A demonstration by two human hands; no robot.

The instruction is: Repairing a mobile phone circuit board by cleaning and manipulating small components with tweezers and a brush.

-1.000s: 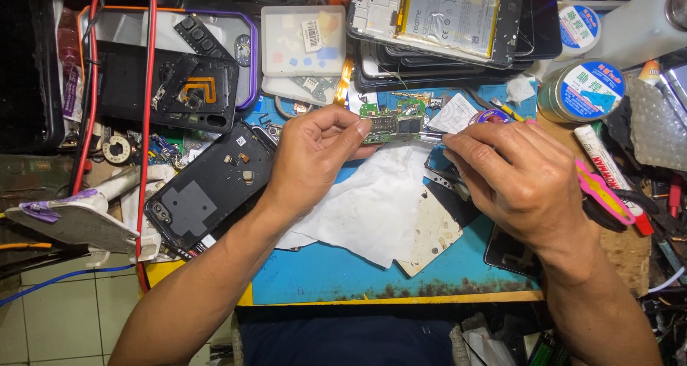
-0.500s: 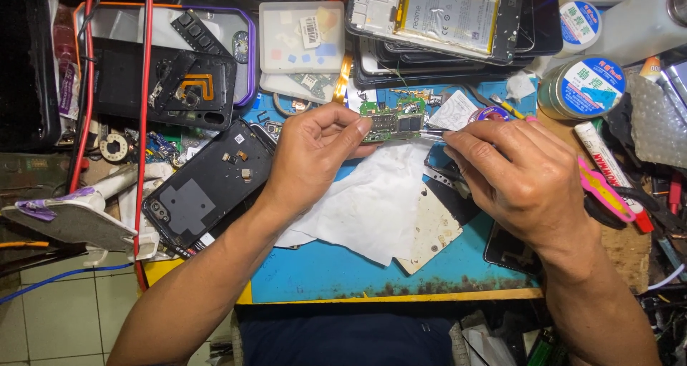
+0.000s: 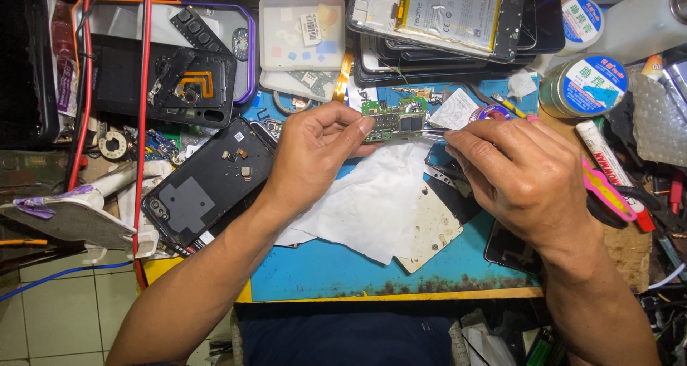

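You are looking down on a crowded repair bench with a blue work mat [image 3: 336, 269], its front edge worn and stained, and pale floor tiles showing below the bench at lower left.

Your left hand [image 3: 315, 155] pinches the left end of a small green circuit board [image 3: 393, 120], thumb and fingers closed on its edge, holding it just above the mat near the back edge. Your right hand [image 3: 519, 173] is closed around thin metal tweezers [image 3: 433, 133], whose tips touch the board's right end.

The board looks light, thin and stiff, and probably fragile: it is crowded with tiny parts, so the bare edges are the safest place to hold it, as your left hand does.

Under both hands lies a crumpled white tissue [image 3: 372, 201], soft and loose, partly covering an off-white flat plate [image 3: 429, 233]. To the left, a black phone back cover [image 3: 207, 187] lies tilted at the mat's left edge.

Along the back edge sits a stack of opened phones [image 3: 444, 22], the top one showing a silver battery with a printed label. Beside it is a clear plastic parts box [image 3: 304, 33] bearing a small white barcode sticker. At the back right corner stand two round spools [image 3: 583, 87] with blue and white labels. Near the right edge lie a white tube with red lettering [image 3: 605, 155] and a pink-handled tool [image 3: 608, 191].
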